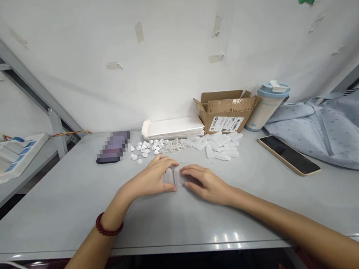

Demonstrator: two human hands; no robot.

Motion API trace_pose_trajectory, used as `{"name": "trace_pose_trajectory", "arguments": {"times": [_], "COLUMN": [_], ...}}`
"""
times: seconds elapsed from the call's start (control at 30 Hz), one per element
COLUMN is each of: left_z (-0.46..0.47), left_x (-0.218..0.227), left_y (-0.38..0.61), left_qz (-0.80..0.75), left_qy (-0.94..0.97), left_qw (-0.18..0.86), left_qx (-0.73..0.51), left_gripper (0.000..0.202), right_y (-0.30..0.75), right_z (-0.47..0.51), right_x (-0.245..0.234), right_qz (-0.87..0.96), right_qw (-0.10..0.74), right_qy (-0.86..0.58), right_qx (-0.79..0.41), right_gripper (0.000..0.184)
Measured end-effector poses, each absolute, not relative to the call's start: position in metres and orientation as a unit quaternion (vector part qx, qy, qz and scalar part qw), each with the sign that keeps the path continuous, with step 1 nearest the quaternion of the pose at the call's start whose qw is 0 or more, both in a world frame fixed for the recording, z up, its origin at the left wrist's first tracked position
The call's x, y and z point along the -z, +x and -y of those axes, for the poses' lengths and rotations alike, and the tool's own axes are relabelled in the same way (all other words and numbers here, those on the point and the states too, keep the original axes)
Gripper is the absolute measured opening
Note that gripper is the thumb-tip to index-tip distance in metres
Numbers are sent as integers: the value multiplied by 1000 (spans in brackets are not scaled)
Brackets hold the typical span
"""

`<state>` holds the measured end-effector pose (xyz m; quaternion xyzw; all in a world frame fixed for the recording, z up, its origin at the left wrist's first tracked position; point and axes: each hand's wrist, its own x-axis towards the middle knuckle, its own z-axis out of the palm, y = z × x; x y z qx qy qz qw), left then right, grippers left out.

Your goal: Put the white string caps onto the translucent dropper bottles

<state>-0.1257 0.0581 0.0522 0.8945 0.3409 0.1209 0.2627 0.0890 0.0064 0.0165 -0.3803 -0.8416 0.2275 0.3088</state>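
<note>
On the grey table, my left hand (153, 174) curves around small translucent plastic pieces (169, 177), its thumb along their near side. The pieces stand side by side with a narrow dark line between them. From the right, the fingertips and thumb of my right hand (206, 185) close on the same pieces. Part of them is hidden by my left fingers. Just beyond the hands lie a pile of small white caps (149, 146), a heap of thin whitish parts (173, 146) and a heap of loose translucent plastic pieces (219, 144).
A stack of flat white boxes (174, 127), an open cardboard box (226, 114) and a tumbler (266, 107) stand along the wall. A phone (288, 155) and a light-blue fabric bag (319, 136) are at right. Another phone (113, 147) lies left; a power strip (19, 157) sits farther left.
</note>
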Motion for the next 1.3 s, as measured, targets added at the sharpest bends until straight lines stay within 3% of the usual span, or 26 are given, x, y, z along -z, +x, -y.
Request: {"name": "trace_pose_trajectory", "arguments": {"times": [0.53,0.9,1.07,1.3], "left_z": [-58,-55,-57,-72], "left_x": [-59,-63,-65,-62], "left_y": [-130,-128,-132,-137], "left_qz": [-384,-390,-412,-508], "left_qy": [883,877,858,807], "left_qw": [262,277,291,206], "left_qx": [-65,-45,-98,-218], "left_gripper": [56,58,48,29], "right_y": [88,86,86,86], "right_z": [-7,-6,-5,-6], "right_x": [-17,-19,-19,-19], "right_qz": [845,854,854,853], "right_qw": [295,297,297,304], "right_qy": [-393,-367,-365,-360], "right_qx": [-211,-218,-220,-225], "right_gripper": [4,11,11,11]}}
